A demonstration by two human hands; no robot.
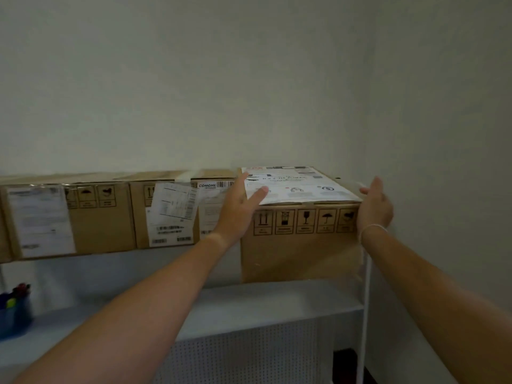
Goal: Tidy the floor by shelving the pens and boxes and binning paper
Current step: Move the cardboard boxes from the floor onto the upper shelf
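A brown cardboard box with a white label sheet on top and handling symbols on its front is at the right end of the upper shelf level. It sticks out nearer to me than its neighbours. My left hand presses its left top corner, thumb on the label. On the box's right side lies my right hand, fingers flat, a thin band on the wrist. Two more labelled boxes stand in a row to its left. A blue cup of pens sits on the lower shelf.
The white lower shelf runs beneath the boxes, with a perforated white panel under it. A white shelf post stands at the right end, close to the side wall. A plain wall rises behind the boxes.
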